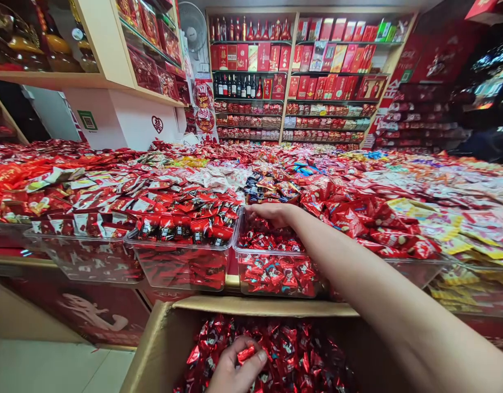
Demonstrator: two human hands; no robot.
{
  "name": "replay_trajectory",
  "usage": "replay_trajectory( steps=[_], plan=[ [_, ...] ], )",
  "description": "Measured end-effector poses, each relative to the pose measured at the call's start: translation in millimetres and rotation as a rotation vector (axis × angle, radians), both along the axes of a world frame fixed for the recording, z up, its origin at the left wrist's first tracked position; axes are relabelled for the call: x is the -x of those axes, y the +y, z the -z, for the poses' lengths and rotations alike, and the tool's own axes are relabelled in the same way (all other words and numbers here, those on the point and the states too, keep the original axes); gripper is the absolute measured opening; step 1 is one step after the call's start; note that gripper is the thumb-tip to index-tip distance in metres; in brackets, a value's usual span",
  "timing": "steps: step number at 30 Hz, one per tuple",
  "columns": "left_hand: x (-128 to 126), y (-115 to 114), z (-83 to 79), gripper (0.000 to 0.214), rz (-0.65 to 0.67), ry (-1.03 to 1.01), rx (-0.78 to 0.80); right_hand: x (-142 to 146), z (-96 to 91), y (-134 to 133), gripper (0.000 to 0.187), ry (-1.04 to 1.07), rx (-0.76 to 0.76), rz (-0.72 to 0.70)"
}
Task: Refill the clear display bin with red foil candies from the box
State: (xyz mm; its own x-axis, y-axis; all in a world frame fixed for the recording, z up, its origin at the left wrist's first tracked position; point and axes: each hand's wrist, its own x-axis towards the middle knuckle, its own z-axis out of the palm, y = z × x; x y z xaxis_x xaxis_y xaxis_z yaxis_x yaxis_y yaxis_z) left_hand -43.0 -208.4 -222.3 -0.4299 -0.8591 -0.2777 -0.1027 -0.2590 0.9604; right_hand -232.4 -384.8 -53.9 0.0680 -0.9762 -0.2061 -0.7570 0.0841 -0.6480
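Observation:
My left hand [240,364] is down in an open cardboard box [147,346] filled with red foil-wrapped candies [292,349]. Its thumb and fingers close around a small red wrapped candy [246,355]. Reaching forward, my right hand [274,214] is over the back part of a clear plastic bin [276,252] that holds similar red wrapped candies [271,273]. The palm side and most fingertips of that hand are turned away, so whether it grips anything is hidden. The box stands just in front of the bin.
Left of that bin stands another clear bin [181,267] with red and black packets. To the right lie large red packets [382,224] and yellow packets [460,278]. Shelves [294,71] with bottles and red boxes line the back wall. A fan [192,26] hangs at the back left.

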Motion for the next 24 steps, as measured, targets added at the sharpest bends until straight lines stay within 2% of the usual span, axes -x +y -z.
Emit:
replay_trajectory(
  steps=[6,9,15,21,24],
  plan=[
    [-2,1,-5.1,0.028,0.033,0.031,-0.021,4,2.6,-1,0.004,-0.252,-0.169,-0.029],
    [-3,2,-7.1,0.028,0.055,0.007,-0.007,10,5.2,-4,0.013,-0.311,-0.179,-0.009],
    [-3,1,-8.6,0.028,0.072,0.008,0.008,11,8.6,-4,0.012,-0.421,-0.233,0.007],
    [-2,0,-4.6,0.031,0.056,0.018,-0.003,5,-0.5,2,0.018,-0.486,-0.331,-0.035],
    [-2,2,-6.4,0.030,0.051,0.011,0.011,5,-4.3,2,0.017,-0.489,-0.308,-0.023]
  ],
)
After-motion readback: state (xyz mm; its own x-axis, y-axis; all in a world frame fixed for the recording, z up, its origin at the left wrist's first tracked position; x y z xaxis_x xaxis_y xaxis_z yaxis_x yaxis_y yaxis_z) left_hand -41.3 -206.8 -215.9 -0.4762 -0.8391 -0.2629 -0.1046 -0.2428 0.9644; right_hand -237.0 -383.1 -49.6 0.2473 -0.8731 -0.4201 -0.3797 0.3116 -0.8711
